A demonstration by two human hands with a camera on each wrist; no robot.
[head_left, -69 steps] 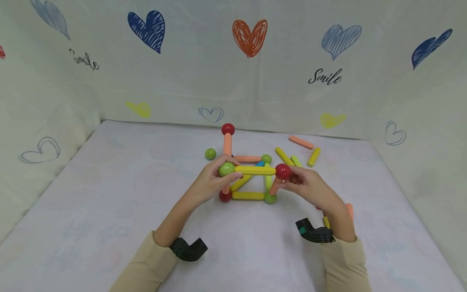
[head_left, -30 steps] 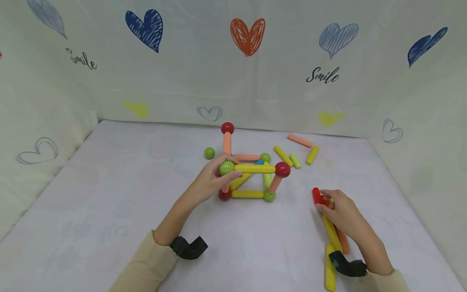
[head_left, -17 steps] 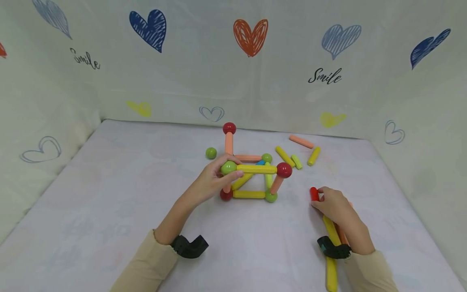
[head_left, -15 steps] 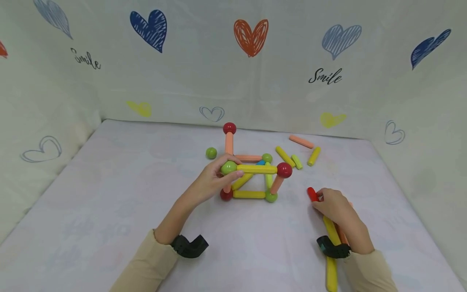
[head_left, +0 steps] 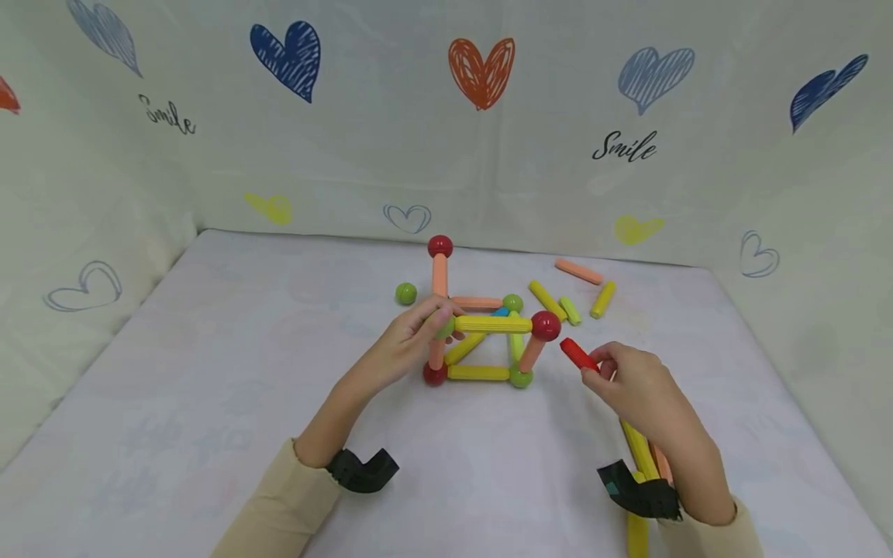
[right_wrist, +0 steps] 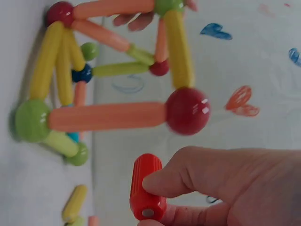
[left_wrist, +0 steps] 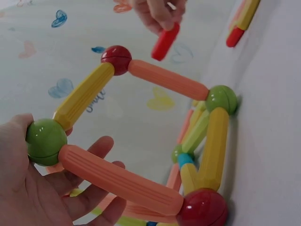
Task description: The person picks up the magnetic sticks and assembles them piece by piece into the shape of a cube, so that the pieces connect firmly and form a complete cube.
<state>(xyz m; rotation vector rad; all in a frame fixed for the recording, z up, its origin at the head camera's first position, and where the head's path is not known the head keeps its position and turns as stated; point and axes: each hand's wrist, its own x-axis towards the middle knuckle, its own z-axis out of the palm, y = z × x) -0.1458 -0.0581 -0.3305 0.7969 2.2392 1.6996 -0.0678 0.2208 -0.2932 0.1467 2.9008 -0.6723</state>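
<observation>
In the head view a stick-and-ball frame stands on the table, its ribbed sticks joined by coloured balls. My left hand pinches the green ball at its upper near-left corner; the thumb partly covers that ball. Between thumb and fingers, my right hand holds a short red stick, tilted and raised off the table. A silvery dot shows on the stick's end in the right wrist view. Close by, but apart from the stick, is the frame's red corner ball.
Beneath the right forearm lie long yellow sticks and an orange stick. Several loose sticks, including an orange one, lie at the back right. A loose green ball sits behind the frame's left side. A cloth wall closes the back.
My right hand left the red corner ball, reached the pile at the right, took the red stick and lifted it toward the frame. The left thumb has moved up over the green ball.
</observation>
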